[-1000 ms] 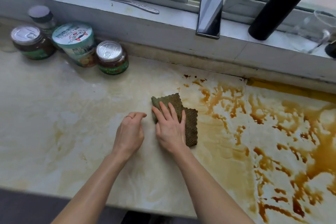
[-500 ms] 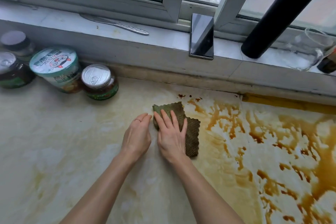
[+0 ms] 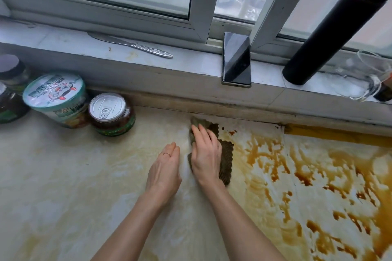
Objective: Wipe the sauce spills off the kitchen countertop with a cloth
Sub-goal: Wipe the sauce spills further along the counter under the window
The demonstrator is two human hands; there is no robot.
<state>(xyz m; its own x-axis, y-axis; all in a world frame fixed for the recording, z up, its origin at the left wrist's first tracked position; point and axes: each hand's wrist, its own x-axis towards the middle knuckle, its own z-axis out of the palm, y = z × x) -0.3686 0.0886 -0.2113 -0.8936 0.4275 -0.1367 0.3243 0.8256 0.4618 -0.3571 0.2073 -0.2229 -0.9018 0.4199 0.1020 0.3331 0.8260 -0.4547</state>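
A dark green waffle-weave cloth [image 3: 226,158] lies flat on the pale marble countertop [image 3: 84,186], close to the back wall. My right hand [image 3: 204,154] presses flat on top of it, fingers together, covering most of its left part. My left hand [image 3: 164,174] rests beside it on the bare counter, fingers straight and together, holding nothing; a thin ring sits on one finger. Brown sauce spills [image 3: 318,176] spread over the counter to the right of the cloth, thickest at the far right edge.
Two sealed jars [image 3: 111,113] and a round tub [image 3: 57,99] stand at the back left. On the windowsill lie a knife [image 3: 135,45], a phone [image 3: 236,60], a black tube [image 3: 331,27] and a glass jug [image 3: 364,76]. A faint yellowish film marks the left counter.
My right hand has pushed the cloth away from me toward the back wall. My left hand moved forward with it and straightened its fingers. The camera view tilted upward.
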